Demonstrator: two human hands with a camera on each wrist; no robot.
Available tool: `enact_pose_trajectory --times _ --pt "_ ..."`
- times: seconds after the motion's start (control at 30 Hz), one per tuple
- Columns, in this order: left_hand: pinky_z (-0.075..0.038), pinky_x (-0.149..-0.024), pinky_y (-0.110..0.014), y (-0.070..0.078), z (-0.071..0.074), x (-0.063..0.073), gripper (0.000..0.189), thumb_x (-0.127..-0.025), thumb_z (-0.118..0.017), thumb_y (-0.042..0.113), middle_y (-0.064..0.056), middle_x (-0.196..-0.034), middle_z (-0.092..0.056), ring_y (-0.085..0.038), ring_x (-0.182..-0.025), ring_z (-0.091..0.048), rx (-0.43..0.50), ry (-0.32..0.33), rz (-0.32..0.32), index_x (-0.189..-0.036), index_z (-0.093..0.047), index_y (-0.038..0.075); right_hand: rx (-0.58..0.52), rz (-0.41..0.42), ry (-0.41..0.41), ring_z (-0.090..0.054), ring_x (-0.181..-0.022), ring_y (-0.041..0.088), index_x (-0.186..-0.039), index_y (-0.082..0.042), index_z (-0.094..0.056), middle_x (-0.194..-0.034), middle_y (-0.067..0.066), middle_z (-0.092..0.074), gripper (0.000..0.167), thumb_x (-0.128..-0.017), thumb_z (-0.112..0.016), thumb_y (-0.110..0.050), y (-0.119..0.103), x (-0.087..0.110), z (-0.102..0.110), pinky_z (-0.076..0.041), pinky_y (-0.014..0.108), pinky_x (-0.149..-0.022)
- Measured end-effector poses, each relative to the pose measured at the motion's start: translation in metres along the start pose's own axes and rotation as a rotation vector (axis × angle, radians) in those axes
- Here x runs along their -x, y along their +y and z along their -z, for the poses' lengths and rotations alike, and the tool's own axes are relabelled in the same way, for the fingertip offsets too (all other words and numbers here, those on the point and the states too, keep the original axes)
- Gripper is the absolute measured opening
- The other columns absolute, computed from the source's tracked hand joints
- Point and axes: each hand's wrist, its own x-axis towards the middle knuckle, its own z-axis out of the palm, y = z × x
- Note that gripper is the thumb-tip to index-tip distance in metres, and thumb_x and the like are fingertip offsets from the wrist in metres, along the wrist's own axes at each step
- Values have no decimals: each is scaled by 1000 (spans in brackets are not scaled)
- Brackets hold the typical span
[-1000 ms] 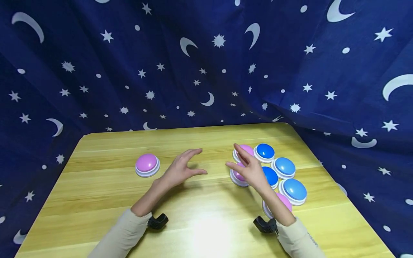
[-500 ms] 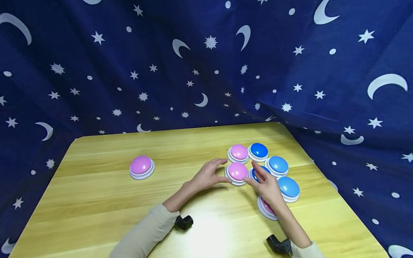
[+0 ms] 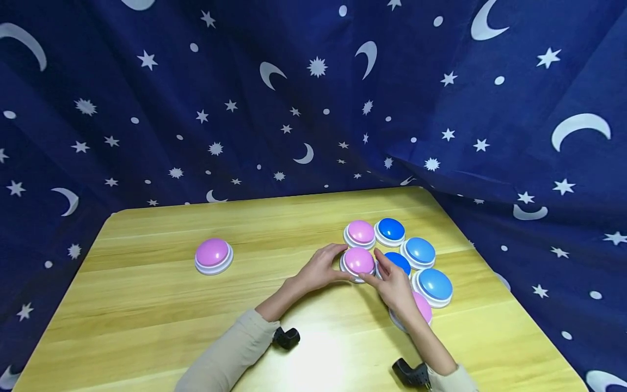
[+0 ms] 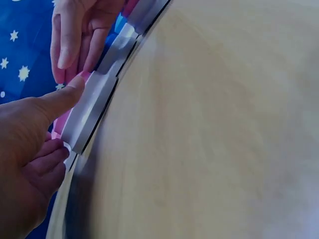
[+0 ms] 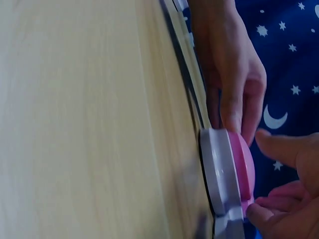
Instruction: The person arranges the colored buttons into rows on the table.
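Note:
A pink push button [image 3: 359, 260] with a white round base sits flat on the table, at the front left of a cluster of buttons. My left hand [image 3: 320, 268] holds it from the left, thumb at the near edge and fingers at the far edge; in the left wrist view the thumb touches its white base [image 4: 92, 117]. From the right, my right hand [image 3: 395, 287] reaches over a dark blue button [image 3: 398, 262], its fingers loosely bent beside the pink one. In the right wrist view, the right thumb [image 5: 279, 149] is apart from the pink dome [image 5: 243, 167].
Behind stand another pink button [image 3: 361, 232] and a dark blue button [image 3: 391, 229]. Two light blue buttons [image 3: 420, 250] are at the right, and a pink one [image 3: 423, 308] lies partly under the right wrist. A lone pink button [image 3: 212, 252] sits left on the wooden table [image 3: 147, 316].
Both hands have moved to the right, the left one reaching the front pink button and taking hold of its side. The right hand has lowered and closed in from the right. The view has shifted slightly.

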Motion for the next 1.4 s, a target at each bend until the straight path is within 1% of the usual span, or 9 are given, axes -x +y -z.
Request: enact_pose_trajectory --times 0.1,0.27,0.37,0.53,0.7,0.8,1.03,1.23,1.4 --pt "-41 -107 -32 -1 -2 -3 82 -74 -88 35 -11 -135 -59 -22 -124 -54 -20 -12 7 -140 -52 2 -1 -6 11 -34 -140 30 -150 6 -32 -156 19 -31 77 -87 -76 -6 0 -2 -8 -35 28 -107" --pt "-42 -105 -29 -3 -4 -8 78 -74 -88 35 -11 -132 -61 -20 -121 -56 -53 -40 -28 -137 -54 2 147 36 65 -41 -135 34 -147 10 -35 -150 25 -37 73 -87 -74 -1 0 -2 -16 -37 37 -108" --pt "-41 -105 -27 -5 -5 -10 75 -75 -88 34 -10 -131 -62 -20 -120 -57 -62 -59 -45 -136 -55 3 228 55 93 -43 -133 36 -146 9 -38 -145 27 -42 71 -86 -74 -1 1 -2 -18 -36 44 -110" --pt "-38 -107 -26 -8 -4 -10 75 -76 -87 31 -10 -133 -61 -18 -123 -55 -48 -90 -40 -138 -55 4 267 58 97 -40 -134 39 -146 10 -38 -143 28 -44 73 -85 -76 -3 2 -1 -19 -33 49 -112" --pt "-39 -106 -23 -9 -2 -11 73 -74 -89 27 -8 -129 -64 -16 -120 -57 -19 -80 -48 -136 -58 4 212 18 89 -41 -133 37 -145 12 -38 -147 29 -38 73 -85 -77 -3 2 -3 -20 -37 43 -109" --pt "-40 -105 -23 -9 -1 -11 73 -72 -90 27 -8 -127 -65 -16 -119 -58 2 -64 -55 -134 -59 4 166 -6 78 -39 -135 36 -146 11 -36 -149 28 -35 74 -85 -76 -2 2 -3 -20 -37 39 -108" --pt "-42 -103 -23 -10 4 -11 73 -71 -91 27 -7 -126 -66 -15 -117 -59 -6 -53 -58 -133 -61 5 56 -25 68 -39 -135 35 -145 10 -40 -149 28 -38 71 -85 -76 1 2 -8 -20 -38 34 -106" --pt "-44 -100 -24 -6 18 -8 70 -72 -90 27 -7 -124 -67 -14 -114 -60 14 -52 -16 -132 -62 5 -64 -19 69 -40 -136 32 -145 7 -42 -149 24 -40 71 -84 -77 1 1 -10 -24 -40 28 -104" --pt "-42 -105 -30 0 38 -3 69 -73 -90 25 -9 -128 -65 -20 -121 -58 31 -28 5 -132 -62 3 -127 57 91 -43 -134 27 -143 3 -48 -148 18 -45 67 -84 -78 -1 -5 -12 -31 -41 19 -100"
